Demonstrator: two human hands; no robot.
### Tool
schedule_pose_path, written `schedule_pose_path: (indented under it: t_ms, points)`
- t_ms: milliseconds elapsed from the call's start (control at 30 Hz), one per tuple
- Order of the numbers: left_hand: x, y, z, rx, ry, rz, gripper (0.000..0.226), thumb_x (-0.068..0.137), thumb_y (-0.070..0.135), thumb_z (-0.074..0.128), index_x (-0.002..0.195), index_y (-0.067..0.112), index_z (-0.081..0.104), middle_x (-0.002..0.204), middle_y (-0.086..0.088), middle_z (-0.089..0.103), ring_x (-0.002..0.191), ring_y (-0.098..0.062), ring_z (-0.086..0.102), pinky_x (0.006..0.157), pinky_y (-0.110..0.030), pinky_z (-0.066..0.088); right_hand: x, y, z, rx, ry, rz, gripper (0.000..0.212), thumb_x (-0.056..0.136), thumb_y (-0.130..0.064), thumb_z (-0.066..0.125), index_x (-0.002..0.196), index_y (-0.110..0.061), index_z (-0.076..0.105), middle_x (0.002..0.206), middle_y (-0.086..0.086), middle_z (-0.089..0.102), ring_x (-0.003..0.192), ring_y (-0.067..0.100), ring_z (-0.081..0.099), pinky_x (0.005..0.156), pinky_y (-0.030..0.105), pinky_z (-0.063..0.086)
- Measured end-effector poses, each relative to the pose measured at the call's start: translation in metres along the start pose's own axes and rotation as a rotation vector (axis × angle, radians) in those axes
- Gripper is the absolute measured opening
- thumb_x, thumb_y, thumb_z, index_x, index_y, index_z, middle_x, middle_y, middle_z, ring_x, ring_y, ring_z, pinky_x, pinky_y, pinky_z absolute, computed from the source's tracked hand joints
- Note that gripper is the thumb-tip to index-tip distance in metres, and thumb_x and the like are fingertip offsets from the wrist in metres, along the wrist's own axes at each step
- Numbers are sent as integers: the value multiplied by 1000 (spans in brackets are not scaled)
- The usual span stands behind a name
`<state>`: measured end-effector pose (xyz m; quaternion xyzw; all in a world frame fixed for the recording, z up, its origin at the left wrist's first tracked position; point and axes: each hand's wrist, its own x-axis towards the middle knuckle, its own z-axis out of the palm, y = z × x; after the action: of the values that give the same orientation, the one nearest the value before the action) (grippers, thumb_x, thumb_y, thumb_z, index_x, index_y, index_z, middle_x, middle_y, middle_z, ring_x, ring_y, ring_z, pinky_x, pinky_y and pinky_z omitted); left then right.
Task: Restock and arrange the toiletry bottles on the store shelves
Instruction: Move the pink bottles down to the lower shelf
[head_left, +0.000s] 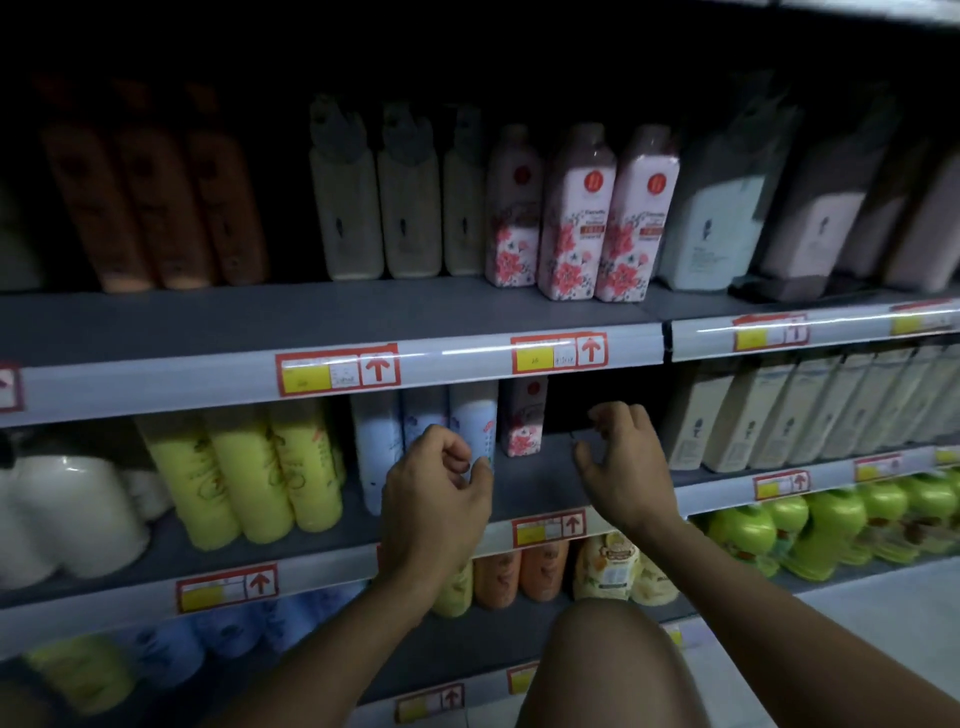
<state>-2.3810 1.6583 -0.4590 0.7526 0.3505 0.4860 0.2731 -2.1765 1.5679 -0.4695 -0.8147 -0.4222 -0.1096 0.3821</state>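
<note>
Floral bottle (523, 418): stands alone, set back on the middle shelf (540, 486), a bare gap to its right.
Left hand (435, 486): fingers loosely curled, empty, by the pale blue bottles (423, 441).
Right hand (621, 457): curled, empty, over the gap.
Step advice: likely draw the floral bottle forward to the shelf edge, label outward.
Writing: price tags (558, 353) carry red arrows; text too blurred to read.

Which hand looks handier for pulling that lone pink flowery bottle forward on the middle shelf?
Probably the right hand: it hovers at the bare gap just right of the floral bottle. The left hand is in front of the pale blue bottles.
</note>
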Motion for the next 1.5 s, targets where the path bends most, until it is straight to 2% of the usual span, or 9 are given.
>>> schedule_pose_path:
  t_ms: [200, 500, 667, 733, 967, 1167, 1300, 1400, 1500]
  points:
    - [4, 31, -31, -14, 21, 98, 25, 84, 24, 78, 79, 28, 54, 67, 11, 58, 63, -5, 59, 59, -39, 55, -6, -25, -46, -37, 80, -54, 31, 94, -25, 71, 120, -14, 60, 117, 4, 55, 106, 25, 57, 83, 27, 41]
    - [11, 81, -59, -24, -19, 183, 25, 85, 24, 77, 81, 31, 53, 75, 12, 60, 69, -5, 59, 63, -37, 56, -9, -51, -97, -33, 151, -97, 28, 95, -26, 68, 118, -15, 58, 116, 4, 54, 107, 26, 55, 81, 35, 47]
    - [20, 98, -60, -18, -39, 227, 22, 86, 20, 77, 82, 26, 56, 77, 11, 60, 70, -6, 59, 59, -14, 46, -7, -58, -110, -13, 170, -80, 31, 95, -30, 68, 122, -18, 59, 118, 2, 55, 107, 23, 57, 82, 40, 53]
    - [25, 102, -56, -33, -55, 236, 21, 86, 18, 77, 83, 25, 57, 78, 11, 60, 74, -5, 59, 62, -12, 45, -4, -58, -112, -15, 173, -76, 32, 95, -32, 67, 123, -19, 58, 118, 0, 54, 108, 21, 57, 84, 40, 54]
    - [53, 104, -39, 11, -75, 313, 21, 87, 20, 74, 84, 26, 54, 83, 12, 58, 76, -5, 58, 66, -28, 51, 24, -58, -113, 10, 207, -65, 36, 95, -32, 68, 126, -17, 57, 119, -1, 55, 111, 20, 56, 86, 34, 48]
    - [102, 116, -13, -7, -120, 346, 18, 89, 24, 74, 93, 27, 57, 95, 11, 57, 87, -2, 57, 76, -22, 48, 70, -60, -108, 74, 293, -81, 53, 94, -30, 71, 139, -13, 49, 132, 5, 56, 122, 21, 54, 98, 31, 45]
    - [137, 129, 14, -6, -180, 322, 25, 89, 25, 75, 108, 21, 59, 107, 5, 56, 95, -13, 59, 87, -31, 52, 106, -61, -102, 113, 294, -30, 65, 93, -38, 72, 146, -14, 41, 138, 6, 54, 127, 23, 53, 104, 42, 50]
    - [162, 130, 40, 42, -249, 251, 39, 89, 28, 76, 119, 17, 54, 120, 1, 51, 110, -19, 56, 94, -27, 44, 129, -61, -94, 148, 265, 43, 72, 88, -41, 73, 144, -12, 39, 135, 11, 56, 125, 30, 55, 101, 52, 51]
    - [179, 130, 63, 80, -251, 184, 45, 88, 28, 77, 121, 13, 49, 128, -7, 49, 119, -24, 51, 96, -27, 37, 148, -62, -87, 145, 250, 130, 77, 82, -42, 75, 142, -12, 37, 131, 11, 58, 118, 33, 60, 95, 53, 54]
